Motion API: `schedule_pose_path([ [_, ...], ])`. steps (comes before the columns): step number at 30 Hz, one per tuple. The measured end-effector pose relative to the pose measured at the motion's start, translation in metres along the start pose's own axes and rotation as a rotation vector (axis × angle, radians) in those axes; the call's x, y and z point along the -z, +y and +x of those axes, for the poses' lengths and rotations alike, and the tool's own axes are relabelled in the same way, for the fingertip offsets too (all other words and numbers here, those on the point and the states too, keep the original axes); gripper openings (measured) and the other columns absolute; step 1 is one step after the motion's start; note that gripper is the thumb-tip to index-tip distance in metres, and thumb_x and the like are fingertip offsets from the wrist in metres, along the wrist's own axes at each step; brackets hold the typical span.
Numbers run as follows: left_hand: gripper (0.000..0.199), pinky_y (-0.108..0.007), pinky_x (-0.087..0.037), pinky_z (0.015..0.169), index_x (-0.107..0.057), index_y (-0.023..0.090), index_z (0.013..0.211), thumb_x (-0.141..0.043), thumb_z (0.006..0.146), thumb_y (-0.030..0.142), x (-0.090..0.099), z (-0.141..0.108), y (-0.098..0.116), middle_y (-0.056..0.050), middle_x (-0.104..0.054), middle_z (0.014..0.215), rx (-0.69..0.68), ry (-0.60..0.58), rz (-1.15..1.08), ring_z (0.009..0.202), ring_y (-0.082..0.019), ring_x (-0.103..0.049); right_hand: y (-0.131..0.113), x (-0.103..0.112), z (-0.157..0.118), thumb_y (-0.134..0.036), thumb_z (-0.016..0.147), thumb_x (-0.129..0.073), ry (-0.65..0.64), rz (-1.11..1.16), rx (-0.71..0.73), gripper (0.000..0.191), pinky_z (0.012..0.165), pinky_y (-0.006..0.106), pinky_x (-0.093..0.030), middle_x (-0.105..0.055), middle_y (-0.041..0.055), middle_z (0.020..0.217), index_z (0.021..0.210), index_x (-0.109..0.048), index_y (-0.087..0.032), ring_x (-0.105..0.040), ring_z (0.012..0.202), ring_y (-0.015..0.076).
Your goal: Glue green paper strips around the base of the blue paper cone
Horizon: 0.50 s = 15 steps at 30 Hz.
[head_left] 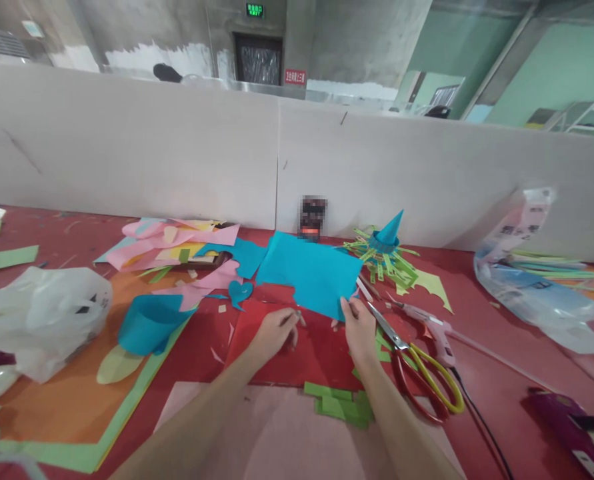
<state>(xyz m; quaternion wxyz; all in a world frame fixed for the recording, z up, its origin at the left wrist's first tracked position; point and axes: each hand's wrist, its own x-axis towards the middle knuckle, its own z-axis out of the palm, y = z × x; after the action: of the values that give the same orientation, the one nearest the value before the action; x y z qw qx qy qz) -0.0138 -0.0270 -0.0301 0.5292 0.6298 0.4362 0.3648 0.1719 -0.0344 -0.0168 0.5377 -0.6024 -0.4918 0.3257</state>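
A blue paper sheet with a notched lower edge is pinched at its lower right corner by my right hand. My left hand is closed over a red sheet, just below the blue paper; a small thing at its fingertips is too small to name. Scissors with red and yellow handles lie right of my right hand, beside a pink glue gun. Green paper strips lie below the red sheet. A blue paper heart rests to the left.
At left are a blue paper cylinder, a white plastic bag and pink scraps. A blue cone with green strips stands at back right, near a clear plastic bag. A white partition bounds the table.
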Motion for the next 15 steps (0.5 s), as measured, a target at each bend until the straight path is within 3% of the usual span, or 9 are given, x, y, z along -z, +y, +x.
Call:
schedule_pose_path([
  [4,0.023,-0.020,-0.030,0.047,-0.058,0.018,0.067,-0.042,0.081,0.027,-0.003,-0.001,0.001,0.003,-0.050,0.045,-0.096,-0.007,0.291,0.044,-0.011,-0.046,-0.008,-0.018,0.020,-0.052,0.076,-0.051,0.028,0.117,0.009,0.033,0.049,0.026,-0.047,-0.056,-0.0030,0.051,0.078,-0.049,-0.019,-0.053,0.043,0.0128],
  [7,0.020,-0.021,-0.030,0.049,-0.057,0.018,0.065,-0.040,0.076,0.019,-0.002,0.000,0.002,0.003,-0.050,0.045,-0.071,-0.010,0.293,0.047,-0.012,-0.049,-0.017,-0.054,0.037,-0.052,0.071,-0.057,-0.050,0.231,-0.036,0.042,0.045,0.026,-0.047,-0.058,-0.0033,0.055,0.092,-0.052,-0.016,-0.054,0.041,0.0128],
  [11,0.019,-0.022,-0.030,0.047,-0.057,0.018,0.063,-0.043,0.075,0.022,-0.001,0.005,-0.008,0.003,-0.049,0.044,-0.023,-0.027,0.106,0.043,-0.012,-0.046,-0.030,-0.122,0.058,-0.046,0.072,-0.059,-0.159,0.361,-0.158,0.045,0.044,0.027,-0.049,-0.057,-0.0026,0.054,0.101,-0.052,-0.014,-0.057,0.042,0.0144],
  [13,0.019,-0.023,-0.027,0.045,-0.054,0.017,0.055,-0.049,0.073,0.024,-0.003,0.009,-0.017,0.002,-0.048,0.042,0.030,0.015,-0.078,0.041,-0.012,-0.043,-0.037,-0.154,0.066,-0.042,0.074,-0.058,-0.192,0.357,-0.187,0.041,0.044,0.027,-0.049,-0.059,-0.0012,0.056,0.104,-0.052,-0.014,-0.058,0.043,0.0149],
  [15,0.018,-0.024,-0.026,0.043,-0.051,0.016,0.050,-0.058,0.065,0.023,-0.007,0.016,-0.026,0.002,-0.045,0.038,0.119,0.080,-0.398,0.040,-0.012,-0.041,-0.045,-0.182,0.072,-0.037,0.077,-0.056,-0.229,0.338,-0.205,0.039,0.044,0.027,-0.049,-0.060,-0.0004,0.058,0.107,-0.052,-0.013,-0.060,0.045,0.0149],
])
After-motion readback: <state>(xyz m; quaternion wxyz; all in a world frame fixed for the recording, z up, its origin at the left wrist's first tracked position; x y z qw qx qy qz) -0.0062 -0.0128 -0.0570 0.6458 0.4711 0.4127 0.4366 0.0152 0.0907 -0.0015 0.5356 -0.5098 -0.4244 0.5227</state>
